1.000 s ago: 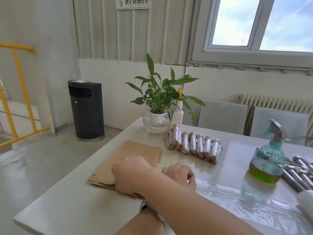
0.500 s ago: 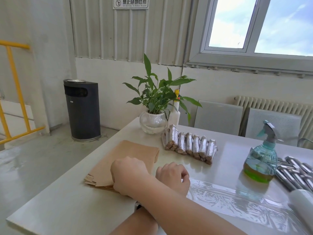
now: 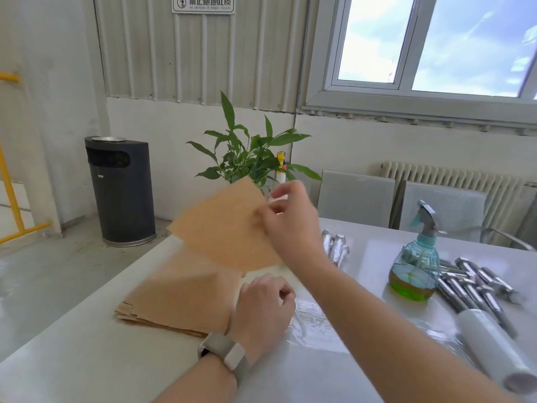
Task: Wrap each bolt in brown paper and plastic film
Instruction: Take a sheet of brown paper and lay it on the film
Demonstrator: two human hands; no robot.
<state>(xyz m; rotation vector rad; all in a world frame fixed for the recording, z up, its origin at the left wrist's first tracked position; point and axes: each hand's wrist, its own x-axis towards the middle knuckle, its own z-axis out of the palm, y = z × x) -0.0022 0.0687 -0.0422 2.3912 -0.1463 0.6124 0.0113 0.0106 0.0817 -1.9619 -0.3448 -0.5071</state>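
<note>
White surface (image 3: pixel 87 353) carries everything; black bin (image 3: pixel 122 193) stands on the floor behind it, contents not visible. Stack of brown paper (image 3: pixel 180 298) lies flat at the near left. Right hand (image 3: pixel 290 222) holds a single brown sheet (image 3: pixel 223 225) lifted in the air above the stack, grip a pinch of thumb and fingers at the sheet's right edge. Left hand (image 3: pixel 261 306) rests beside the stack's right edge with fingers curled; whether it grips anything, cannot tell. Plastic film (image 3: pixel 316 324) is spread flat just right of the left hand, its roll (image 3: pixel 494 347) at the far right. Spray bottle (image 3: pixel 415 266) is partly filled with green liquid. Bare bolts (image 3: pixel 476 283) lie piled right of the bottle; wrapped bolts (image 3: pixel 337 248) sit behind the right forearm. Plant (image 3: pixel 250 152) stands in a clear vase, mostly hidden.
</note>
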